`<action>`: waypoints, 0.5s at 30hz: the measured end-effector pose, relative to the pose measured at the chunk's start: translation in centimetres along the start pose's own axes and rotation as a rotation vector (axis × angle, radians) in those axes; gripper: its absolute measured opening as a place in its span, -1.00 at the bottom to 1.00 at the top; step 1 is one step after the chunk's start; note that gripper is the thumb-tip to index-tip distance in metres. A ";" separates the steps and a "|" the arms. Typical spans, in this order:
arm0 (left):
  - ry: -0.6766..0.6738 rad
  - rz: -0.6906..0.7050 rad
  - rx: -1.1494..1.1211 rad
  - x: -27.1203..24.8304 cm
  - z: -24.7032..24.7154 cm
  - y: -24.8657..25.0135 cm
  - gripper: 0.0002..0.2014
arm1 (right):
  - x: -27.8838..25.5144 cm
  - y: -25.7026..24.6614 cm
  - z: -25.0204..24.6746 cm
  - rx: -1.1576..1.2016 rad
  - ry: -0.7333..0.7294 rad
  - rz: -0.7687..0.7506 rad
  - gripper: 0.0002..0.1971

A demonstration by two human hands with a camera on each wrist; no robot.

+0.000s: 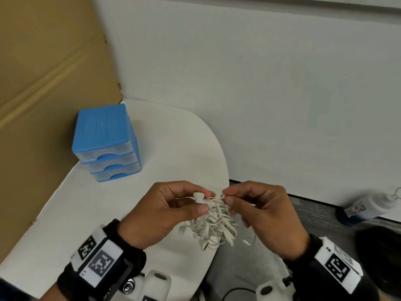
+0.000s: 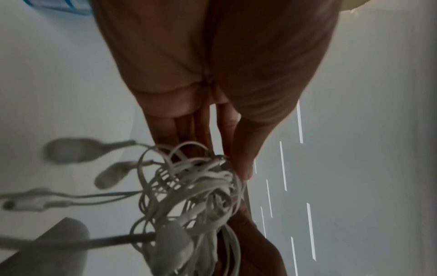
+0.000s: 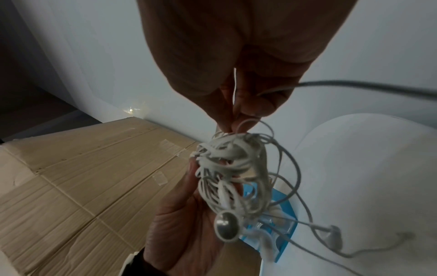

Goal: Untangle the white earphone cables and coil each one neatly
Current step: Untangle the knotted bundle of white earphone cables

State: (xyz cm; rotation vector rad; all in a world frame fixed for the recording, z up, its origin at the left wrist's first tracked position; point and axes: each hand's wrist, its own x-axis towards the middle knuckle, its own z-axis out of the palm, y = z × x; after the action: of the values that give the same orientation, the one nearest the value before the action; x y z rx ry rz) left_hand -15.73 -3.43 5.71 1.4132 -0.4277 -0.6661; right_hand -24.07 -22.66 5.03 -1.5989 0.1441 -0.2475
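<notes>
Early stage: I hold the knotted cables [image 1: 213, 222] above the desk [image 1: 173, 137], left hand [image 1: 165, 210] pinching an earbud [image 1: 198, 196], right hand [image 1: 263, 213] pinching one strand; nothing is freed or coiled.

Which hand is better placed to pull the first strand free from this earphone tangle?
Probably the right hand: its fingertips already pinch a strand at the top of the tangled earphone cables, while the left hand grips an earbud and steadies the bundle.
</notes>
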 end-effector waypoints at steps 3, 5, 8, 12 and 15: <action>-0.011 0.030 0.003 0.0 0.2 -0.1 -0.79 | -0.1 -0.1 0.1 -0.022 -0.016 -0.005 -0.86; 0.009 0.039 -0.011 0.0 0.2 -0.2 -0.80 | -0.2 -0.3 0.0 -0.025 -0.017 -0.007 -0.83; 0.061 0.038 -0.020 0.3 0.1 -0.1 -0.74 | -0.5 -0.5 0.2 -0.035 -0.018 -0.023 -0.73; 0.165 0.009 -0.057 0.4 0.3 -0.1 -0.74 | -0.8 -0.9 0.4 -0.074 -0.034 -0.045 -0.74; 0.181 -0.019 -0.047 0.3 0.6 -0.2 -0.67 | -0.8 -1.1 0.8 -0.071 -0.049 -0.030 -0.76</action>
State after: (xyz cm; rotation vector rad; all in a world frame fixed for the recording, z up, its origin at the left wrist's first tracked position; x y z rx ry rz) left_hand -15.92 -4.14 5.57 1.4206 -0.2547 -0.5545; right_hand -24.75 -21.65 6.03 -1.6771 0.0926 -0.2283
